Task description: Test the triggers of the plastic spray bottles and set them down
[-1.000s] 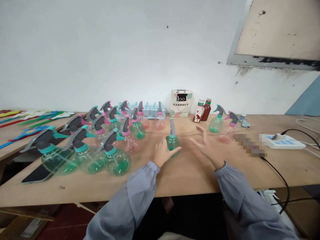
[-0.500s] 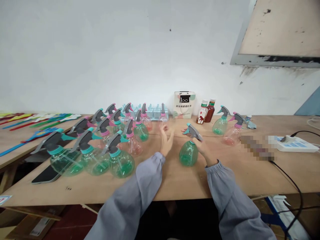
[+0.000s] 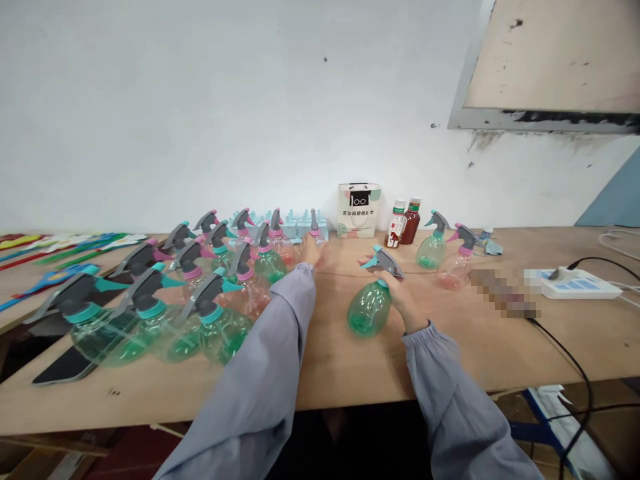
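Observation:
My right hand (image 3: 403, 293) is wrapped around the neck of a green spray bottle (image 3: 369, 310), which leans with its grey-and-teal trigger head pointing left. My left hand (image 3: 311, 252) is stretched forward at a spray bottle with a pink collar (image 3: 315, 232), covering most of its body. The fingers there are blurred and partly hidden, so I cannot tell whether they grip it. Several green and pink spray bottles (image 3: 217, 333) stand grouped to the left of my left arm.
A green spray bottle (image 3: 431, 250) and a pink one (image 3: 455, 267) stand at right. A paper bag (image 3: 358, 213), two drink bottles (image 3: 411, 223) and light-blue racks (image 3: 295, 227) line the wall. A phone (image 3: 65, 367) lies left; a power strip (image 3: 580, 285) sits right.
My left hand has moved forward and left to the pink-collared spray bottle. The green bottle in my right hand has tilted more. The view has shifted slightly right.

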`<state>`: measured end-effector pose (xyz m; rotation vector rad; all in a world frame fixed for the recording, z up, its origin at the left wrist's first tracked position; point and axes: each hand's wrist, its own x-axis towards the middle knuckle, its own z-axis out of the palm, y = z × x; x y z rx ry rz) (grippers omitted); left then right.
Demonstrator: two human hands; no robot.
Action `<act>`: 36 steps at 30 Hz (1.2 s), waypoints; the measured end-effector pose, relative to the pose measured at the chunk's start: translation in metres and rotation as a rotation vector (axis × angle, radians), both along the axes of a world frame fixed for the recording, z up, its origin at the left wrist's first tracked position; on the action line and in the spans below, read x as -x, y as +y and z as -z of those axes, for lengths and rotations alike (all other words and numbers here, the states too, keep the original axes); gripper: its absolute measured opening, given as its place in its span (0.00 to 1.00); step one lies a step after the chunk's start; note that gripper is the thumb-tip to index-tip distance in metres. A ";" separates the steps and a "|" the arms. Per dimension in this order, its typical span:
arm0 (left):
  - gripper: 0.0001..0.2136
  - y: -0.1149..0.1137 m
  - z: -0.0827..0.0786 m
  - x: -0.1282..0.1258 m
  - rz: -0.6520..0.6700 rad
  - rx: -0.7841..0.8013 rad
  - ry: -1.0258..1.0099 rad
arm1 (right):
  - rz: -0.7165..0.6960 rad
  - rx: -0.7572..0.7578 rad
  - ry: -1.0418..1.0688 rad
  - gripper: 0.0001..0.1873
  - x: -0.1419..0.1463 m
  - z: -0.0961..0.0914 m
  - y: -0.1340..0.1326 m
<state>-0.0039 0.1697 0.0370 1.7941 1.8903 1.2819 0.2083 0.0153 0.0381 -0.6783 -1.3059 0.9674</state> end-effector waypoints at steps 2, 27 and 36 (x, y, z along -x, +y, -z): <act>0.22 -0.014 0.006 -0.003 -0.022 0.011 0.009 | -0.093 0.075 0.103 0.20 0.000 0.001 0.003; 0.28 -0.168 0.041 0.048 0.535 -0.104 -0.003 | -0.277 0.273 0.191 0.09 0.019 -0.001 0.005; 0.29 -0.168 0.041 0.047 0.569 -0.120 -0.029 | -0.265 0.215 0.159 0.14 0.029 0.000 -0.004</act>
